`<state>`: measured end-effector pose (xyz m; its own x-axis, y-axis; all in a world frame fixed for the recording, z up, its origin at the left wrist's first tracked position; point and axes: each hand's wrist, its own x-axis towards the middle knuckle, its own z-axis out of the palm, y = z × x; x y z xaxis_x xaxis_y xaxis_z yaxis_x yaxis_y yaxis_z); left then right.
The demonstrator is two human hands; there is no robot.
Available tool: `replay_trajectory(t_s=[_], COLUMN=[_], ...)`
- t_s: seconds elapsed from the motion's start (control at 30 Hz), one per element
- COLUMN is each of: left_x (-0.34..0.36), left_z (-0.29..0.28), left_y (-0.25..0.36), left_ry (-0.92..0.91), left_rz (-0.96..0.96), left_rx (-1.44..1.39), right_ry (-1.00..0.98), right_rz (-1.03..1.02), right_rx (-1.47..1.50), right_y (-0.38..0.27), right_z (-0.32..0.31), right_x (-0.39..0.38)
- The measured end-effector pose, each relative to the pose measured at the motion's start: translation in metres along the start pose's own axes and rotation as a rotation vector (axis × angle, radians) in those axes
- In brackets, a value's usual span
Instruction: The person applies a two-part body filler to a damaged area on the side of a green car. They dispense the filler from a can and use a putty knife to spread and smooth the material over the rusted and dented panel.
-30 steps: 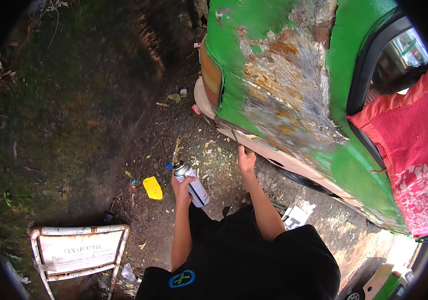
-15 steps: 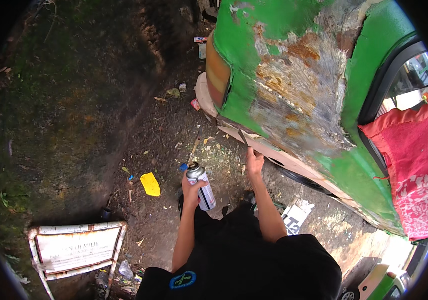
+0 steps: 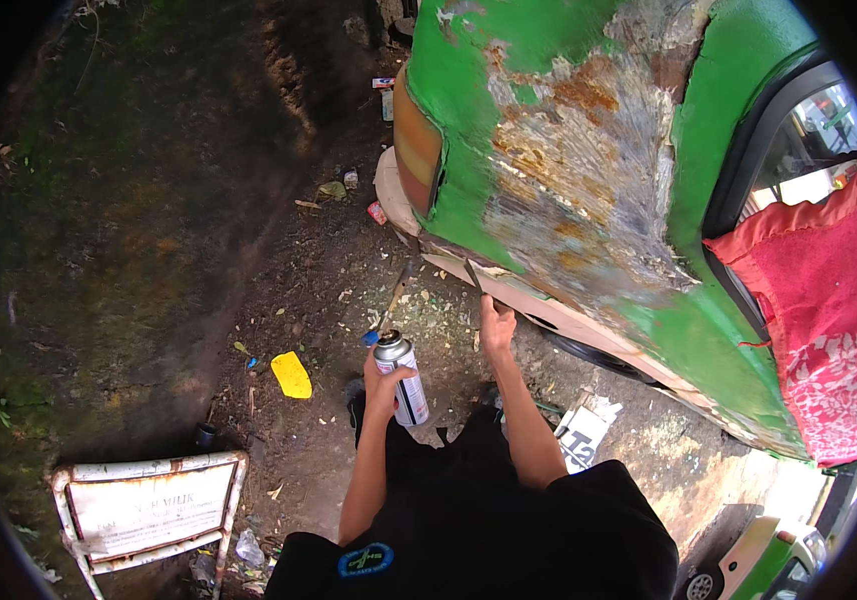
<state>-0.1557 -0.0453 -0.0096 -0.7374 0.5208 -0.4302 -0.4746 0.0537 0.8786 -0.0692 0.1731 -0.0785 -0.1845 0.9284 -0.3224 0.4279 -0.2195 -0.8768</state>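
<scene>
Your left hand [image 3: 386, 378] is wrapped round the upright spray can [image 3: 401, 375], light, rigid and slick, best gripped mid-body, while your right hand [image 3: 496, 325] pinches a thin scraper [image 3: 474, 276] against the green car's sill [image 3: 549, 310].

Outdoor makeshift car-repair spot, bare dirt yard. Green car body with large rusted, sanded-bare panel [image 3: 589, 190] fills upper right; red patterned cloth [image 3: 819, 320] draped over its window opening. Dark littered soil ground [image 3: 279, 270], mossy patch at left. Rusty white metal-framed sign board [image 3: 149, 510] lying on ground; yellow plastic scrap [image 3: 292, 375] nearby
</scene>
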Motion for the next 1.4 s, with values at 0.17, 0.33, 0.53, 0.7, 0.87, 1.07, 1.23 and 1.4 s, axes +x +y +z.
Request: replay_trajectory(t_s=[0.17, 0.33, 0.53, 0.7, 0.87, 1.07, 1.23, 1.4], left_x=[0.000, -0.007, -0.009, -0.004, -0.012, -0.028, -0.037, -0.049], left_z=[0.002, 0.004, -0.006, -0.012, -0.018, -0.046, -0.071, -0.073], left_y=[-0.008, -0.003, -0.003, -0.014, -0.016, -0.021, -0.015, -0.020], left_ry=[0.018, 0.035, 0.036, 0.016, 0.053, 0.194, 0.313, 0.291], left_rz=[0.027, -0.009, -0.007, -0.026, 0.023, 0.129, 0.143, 0.129], left_rx=[0.002, -0.018, -0.004, -0.040, -0.012, -0.143, -0.164, -0.129], right_ry=[-0.045, -0.116, -0.060, -0.082, -0.133, -0.094, -0.121, -0.213], right_rz=[0.081, -0.056, 0.009, 0.035, 0.012, -0.083, -0.127, -0.040], right_rx=[0.054, 0.077, 0.182, 0.158, 0.038, 0.142, 0.068, -0.048], right_y=[0.008, -0.022, 0.005, 0.015, -0.017, -0.030, -0.041, -0.064], right_z=[-0.012, 0.021, 0.010, 0.005, 0.010, 0.055, 0.055, 0.042], right_x=[0.004, 0.004, 0.014, 0.014, 0.013, 0.004, -0.004, -0.017])
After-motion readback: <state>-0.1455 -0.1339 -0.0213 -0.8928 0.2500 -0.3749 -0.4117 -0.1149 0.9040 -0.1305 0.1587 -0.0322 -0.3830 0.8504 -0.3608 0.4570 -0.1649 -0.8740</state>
